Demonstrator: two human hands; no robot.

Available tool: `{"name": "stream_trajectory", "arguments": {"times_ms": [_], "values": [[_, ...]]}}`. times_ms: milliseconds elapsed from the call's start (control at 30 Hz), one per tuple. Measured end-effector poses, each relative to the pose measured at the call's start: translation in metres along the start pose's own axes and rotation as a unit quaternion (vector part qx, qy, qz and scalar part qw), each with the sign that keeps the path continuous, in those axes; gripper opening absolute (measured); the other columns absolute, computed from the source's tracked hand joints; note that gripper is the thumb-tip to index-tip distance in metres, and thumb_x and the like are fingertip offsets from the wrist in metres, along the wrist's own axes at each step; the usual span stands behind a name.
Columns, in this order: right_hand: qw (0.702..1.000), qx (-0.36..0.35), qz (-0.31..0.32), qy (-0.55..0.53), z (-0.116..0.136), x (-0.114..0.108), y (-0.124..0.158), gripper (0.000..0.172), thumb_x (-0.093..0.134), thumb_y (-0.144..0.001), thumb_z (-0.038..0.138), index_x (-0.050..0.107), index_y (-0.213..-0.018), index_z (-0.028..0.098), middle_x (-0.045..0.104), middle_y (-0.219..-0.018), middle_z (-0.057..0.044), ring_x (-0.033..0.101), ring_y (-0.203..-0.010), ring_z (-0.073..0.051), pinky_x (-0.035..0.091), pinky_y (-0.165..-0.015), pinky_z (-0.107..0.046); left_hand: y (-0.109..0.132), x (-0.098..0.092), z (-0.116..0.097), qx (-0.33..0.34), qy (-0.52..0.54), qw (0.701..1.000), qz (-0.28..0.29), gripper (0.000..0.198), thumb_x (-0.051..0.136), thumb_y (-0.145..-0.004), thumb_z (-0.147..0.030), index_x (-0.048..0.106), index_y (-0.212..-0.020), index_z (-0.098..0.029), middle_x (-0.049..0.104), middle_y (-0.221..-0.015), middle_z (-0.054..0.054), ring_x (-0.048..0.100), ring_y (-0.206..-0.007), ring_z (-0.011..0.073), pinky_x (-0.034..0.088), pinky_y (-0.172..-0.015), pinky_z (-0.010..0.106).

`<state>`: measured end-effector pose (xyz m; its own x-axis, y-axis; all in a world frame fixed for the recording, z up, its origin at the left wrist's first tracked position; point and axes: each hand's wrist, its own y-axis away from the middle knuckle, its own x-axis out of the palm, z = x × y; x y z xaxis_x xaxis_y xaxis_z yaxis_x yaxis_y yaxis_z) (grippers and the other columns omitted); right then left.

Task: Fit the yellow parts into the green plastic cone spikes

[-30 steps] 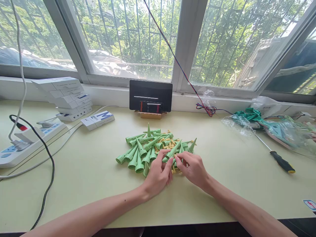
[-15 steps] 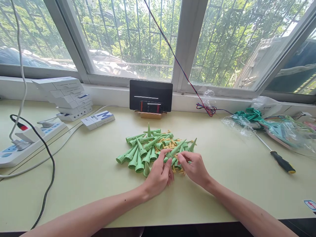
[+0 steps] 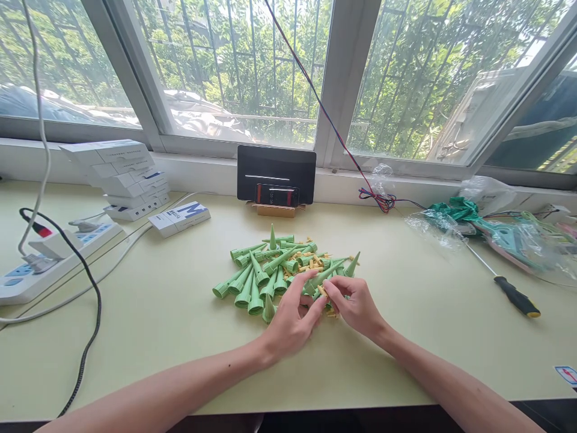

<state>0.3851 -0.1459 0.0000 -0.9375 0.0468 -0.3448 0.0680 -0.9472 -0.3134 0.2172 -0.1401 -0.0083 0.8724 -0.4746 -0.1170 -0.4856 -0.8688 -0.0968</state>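
Observation:
A heap of green plastic cones [image 3: 265,273] mixed with small yellow pegs [image 3: 311,260] lies on the pale table [image 3: 157,313]. My left hand [image 3: 293,316] grips one green cone [image 3: 321,276] by its wide end, the tip pointing up to the right. My right hand [image 3: 356,307] pinches a small yellow peg [image 3: 321,291] at that cone's open end. The two hands touch over the near edge of the heap.
A tablet [image 3: 276,174] with a phone [image 3: 276,195] leans at the window sill. White boxes [image 3: 121,174] and a power strip [image 3: 49,255] with cables sit at the left. A screwdriver [image 3: 509,291] and plastic bags [image 3: 496,231] lie at the right.
Both hands have shifted slightly, and the held cone has tipped a little while the right fingers brought the yellow peg to its wide end.

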Motion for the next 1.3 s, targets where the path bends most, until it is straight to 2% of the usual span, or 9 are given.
{"name": "stream_trajectory", "arguments": {"times_ms": [100, 200, 300, 400, 667, 900, 1000, 1133, 1300], "values": [[1.000, -0.009, 0.014, -0.008, 0.0004, -0.0001, 0.0006, 0.032, 0.052, -0.093, 0.031, 0.059, -0.065, 0.016, 0.052, -0.051, 0.002, 0.046, -0.045, -0.010, 0.037, -0.044, -0.021, 0.0002, 0.0009, -0.0024, 0.023, -0.029, 0.999, -0.011, 0.050, 0.058, -0.091, -0.037, 0.039, -0.135, -0.025, 0.061, -0.090, 0.004, 0.055, -0.054, 0.0106, 0.046, -0.045, 0.022], [0.999, -0.017, 0.026, -0.015, 0.0006, -0.0002, 0.0006, 0.030, 0.051, -0.093, 0.028, 0.061, -0.067, 0.016, 0.058, -0.052, 0.001, 0.050, -0.045, -0.010, 0.039, -0.045, -0.020, -0.0015, 0.0014, -0.0016, 0.044, -0.044, 0.998, -0.024, 0.049, 0.060, -0.089, -0.036, 0.042, -0.133, -0.026, 0.054, -0.119, 0.009, 0.057, -0.060, 0.0093, 0.047, -0.048, 0.023], [0.999, -0.036, 0.032, -0.007, 0.0009, -0.0004, 0.0011, 0.028, 0.051, -0.092, 0.026, 0.063, -0.069, 0.016, 0.063, -0.055, -0.001, 0.055, -0.049, -0.011, 0.042, -0.048, -0.021, -0.0029, 0.0014, -0.0005, 0.056, -0.055, 0.996, -0.031, 0.048, 0.063, -0.087, -0.035, 0.044, -0.131, -0.027, 0.048, -0.128, 0.008, 0.056, -0.062, 0.0080, 0.049, -0.052, 0.023], [0.997, -0.068, 0.027, 0.023, 0.0015, -0.0004, 0.0022, 0.026, 0.052, -0.091, 0.023, 0.064, -0.070, 0.015, 0.064, -0.057, -0.001, 0.056, -0.051, -0.011, 0.043, -0.051, -0.021, -0.0028, 0.0009, -0.0010, 0.053, -0.057, 0.996, -0.031, 0.047, 0.063, -0.087, -0.033, 0.045, -0.130, -0.027, 0.050, -0.125, 0.007, 0.054, -0.060, 0.0071, 0.048, -0.052, 0.023], [0.988, -0.123, 0.019, 0.086, 0.0026, -0.0011, 0.0028, 0.027, 0.051, -0.090, 0.020, 0.064, -0.066, 0.016, 0.059, -0.055, 0.000, 0.044, -0.049, -0.009, 0.037, -0.049, -0.022, -0.0015, -0.0001, -0.0038, 0.038, -0.053, 0.998, -0.024, 0.042, 0.061, -0.086, -0.029, 0.048, -0.126, -0.023, 0.057, -0.112, 0.006, 0.051, -0.057, 0.0075, 0.043, -0.049, 0.022], [0.981, -0.161, 0.017, 0.108, 0.0021, -0.0036, 0.0024, 0.027, 0.050, -0.089, 0.018, 0.060, -0.063, 0.017, 0.052, -0.054, 0.001, 0.040, -0.048, -0.009, 0.034, -0.048, -0.022, -0.0019, 0.0007, -0.0053, 0.041, -0.059, 0.997, -0.015, 0.042, 0.061, -0.087, -0.033, 0.047, -0.125, -0.023, 0.056, -0.105, 0.005, 0.051, -0.059, 0.0086, 0.044, -0.051, 0.022], [0.977, -0.181, 0.020, 0.113, 0.0018, -0.0047, 0.0021, 0.028, 0.050, -0.088, 0.017, 0.058, -0.062, 0.017, 0.050, -0.054, 0.002, 0.038, -0.048, -0.009, 0.033, -0.048, -0.022, -0.0016, 0.0005, -0.0040, 0.037, -0.060, 0.997, -0.015, 0.041, 0.061, -0.087, -0.038, 0.047, -0.122, -0.022, 0.056, -0.090, 0.001, 0.049, -0.057, 0.0091, 0.043, -0.050, 0.022], [0.975, -0.189, 0.017, 0.119, 0.0013, -0.0046, 0.0020, 0.027, 0.050, -0.088, 0.016, 0.059, -0.062, 0.017, 0.050, -0.054, 0.001, 0.038, -0.048, -0.009, 0.033, -0.047, -0.022, -0.0013, 0.0002, -0.0021, 0.026, -0.063, 0.998, -0.008, 0.042, 0.060, -0.088, -0.041, 0.043, -0.120, -0.020, 0.047, -0.067, -0.006, 0.047, -0.053, 0.0100, 0.040, -0.049, 0.022], [0.977, -0.184, 0.012, 0.108, 0.0022, -0.0033, 0.0015, 0.023, 0.052, -0.088, 0.018, 0.063, -0.067, 0.017, 0.055, -0.056, 0.000, 0.041, -0.048, -0.009, 0.035, -0.047, -0.021, -0.0017, 0.0001, -0.0027, 0.025, -0.069, 0.997, -0.021, 0.043, 0.060, -0.087, -0.040, 0.044, -0.121, -0.018, 0.050, -0.068, -0.004, 0.048, -0.054, 0.0109, 0.041, -0.050, 0.023]]}}
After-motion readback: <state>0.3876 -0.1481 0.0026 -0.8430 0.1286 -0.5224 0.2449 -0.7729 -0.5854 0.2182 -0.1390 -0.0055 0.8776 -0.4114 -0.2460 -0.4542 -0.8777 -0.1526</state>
